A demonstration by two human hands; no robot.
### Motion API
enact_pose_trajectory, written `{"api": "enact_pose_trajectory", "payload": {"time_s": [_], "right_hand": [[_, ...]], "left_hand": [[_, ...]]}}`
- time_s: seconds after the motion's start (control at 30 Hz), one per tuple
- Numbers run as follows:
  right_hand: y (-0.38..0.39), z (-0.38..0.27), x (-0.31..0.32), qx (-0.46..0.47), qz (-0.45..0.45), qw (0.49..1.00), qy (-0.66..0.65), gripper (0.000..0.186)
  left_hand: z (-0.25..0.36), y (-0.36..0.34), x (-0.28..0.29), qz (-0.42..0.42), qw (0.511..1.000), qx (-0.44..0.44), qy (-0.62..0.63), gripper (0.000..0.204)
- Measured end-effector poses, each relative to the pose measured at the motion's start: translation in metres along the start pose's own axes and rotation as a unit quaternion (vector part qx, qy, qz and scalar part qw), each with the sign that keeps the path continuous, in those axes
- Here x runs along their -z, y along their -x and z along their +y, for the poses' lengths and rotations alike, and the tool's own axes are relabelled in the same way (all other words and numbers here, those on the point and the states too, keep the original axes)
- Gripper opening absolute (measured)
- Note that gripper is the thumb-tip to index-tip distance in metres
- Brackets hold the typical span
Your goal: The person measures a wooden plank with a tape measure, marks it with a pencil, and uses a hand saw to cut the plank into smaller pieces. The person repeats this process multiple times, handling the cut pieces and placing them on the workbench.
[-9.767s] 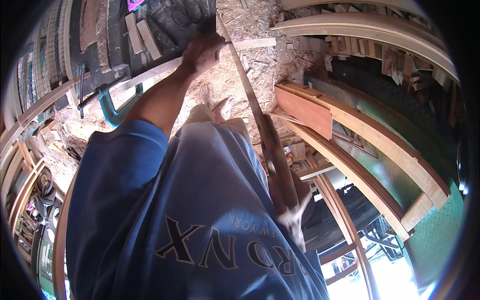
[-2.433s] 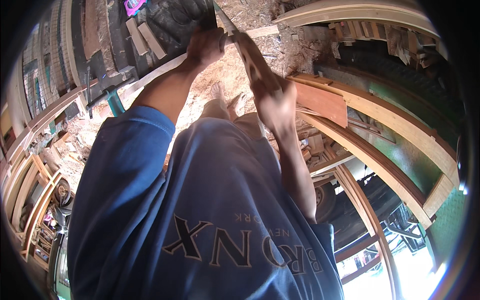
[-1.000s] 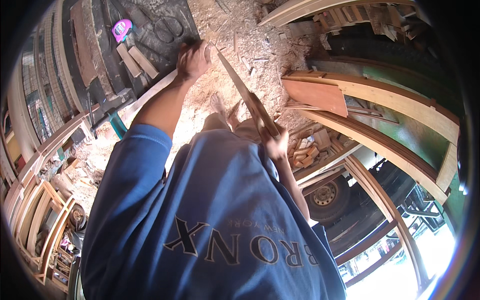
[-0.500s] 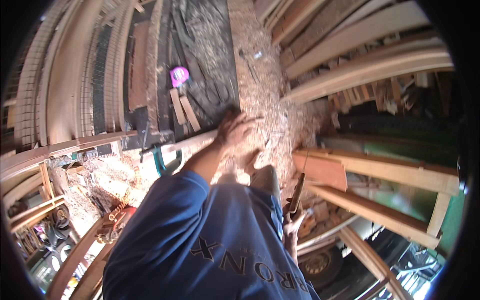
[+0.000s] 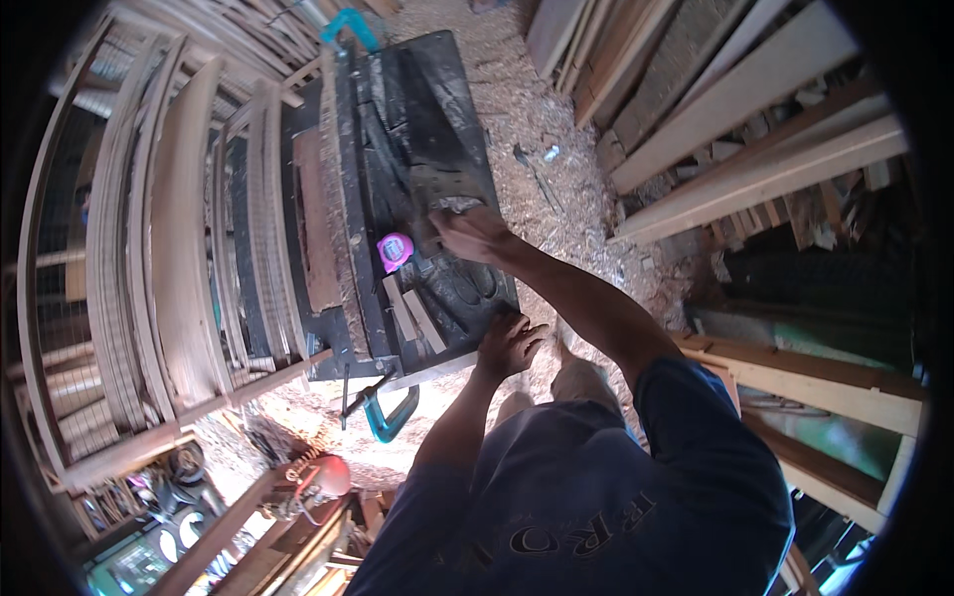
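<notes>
My right hand (image 5: 471, 234) reaches across the dark workbench (image 5: 437, 74), fingers curled at a blurred grey-brown thing (image 5: 447, 185) that I cannot make out. At the bench's near right corner rests my left hand (image 5: 509, 345), nothing seen in it, with a finger stretched out to the right. A pink tape measure (image 5: 395, 251) lies on the bench left of the right hand. Two short wooden blocks (image 5: 400, 309) lie side by side between the tape measure and the near edge. Dark looped handles (image 5: 475, 285) show faintly between my hands.
A teal clamp (image 5: 392, 415) grips the bench's near edge; another teal clamp (image 5: 350, 28) is at the far end. Long boards (image 5: 184, 228) fill a rack on the left. Lumber (image 5: 765, 179) is stacked on the right. A hammer-like tool (image 5: 537, 177) lies on shavings.
My right hand has swung from low at my right side, where it held a wooden-handled tool, up over the bench. The left hand stays near the bench corner. The view has shifted.
</notes>
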State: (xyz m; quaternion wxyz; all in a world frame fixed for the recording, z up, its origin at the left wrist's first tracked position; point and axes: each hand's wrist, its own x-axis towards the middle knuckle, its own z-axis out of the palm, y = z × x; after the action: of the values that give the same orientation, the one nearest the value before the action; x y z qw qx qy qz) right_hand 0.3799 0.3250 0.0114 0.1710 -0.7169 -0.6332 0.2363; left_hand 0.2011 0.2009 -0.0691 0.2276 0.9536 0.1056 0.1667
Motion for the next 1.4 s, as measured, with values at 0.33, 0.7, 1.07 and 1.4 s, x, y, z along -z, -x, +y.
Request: {"api": "enact_pose_trajectory", "payload": {"time_s": [0.33, 0.7, 1.07, 1.4], "right_hand": [[0.064, 0.087, -0.043, 0.064, 0.396, 0.864, -0.305, 0.031], [0.281, 0.488, -0.459, -0.465, -0.233, 0.847, -0.108, 0.014], [0.216, 0.540, -0.614, -0.613, 0.128, 0.529, -0.573, 0.032], [0.232, 0.441, -0.456, -0.519, 0.258, 0.703, -0.412, 0.028]], "left_hand": [[-0.004, -0.014, -0.005, -0.091, 0.994, 0.060, -0.002, 0.043], [-0.018, -0.015, -0.024, -0.158, 0.981, 0.107, -0.020, 0.010], [-0.052, -0.020, -0.075, -0.182, 0.971, 0.157, -0.008, 0.010], [-0.010, -0.019, -0.020, -0.091, 0.991, 0.100, -0.001, 0.011]]}}
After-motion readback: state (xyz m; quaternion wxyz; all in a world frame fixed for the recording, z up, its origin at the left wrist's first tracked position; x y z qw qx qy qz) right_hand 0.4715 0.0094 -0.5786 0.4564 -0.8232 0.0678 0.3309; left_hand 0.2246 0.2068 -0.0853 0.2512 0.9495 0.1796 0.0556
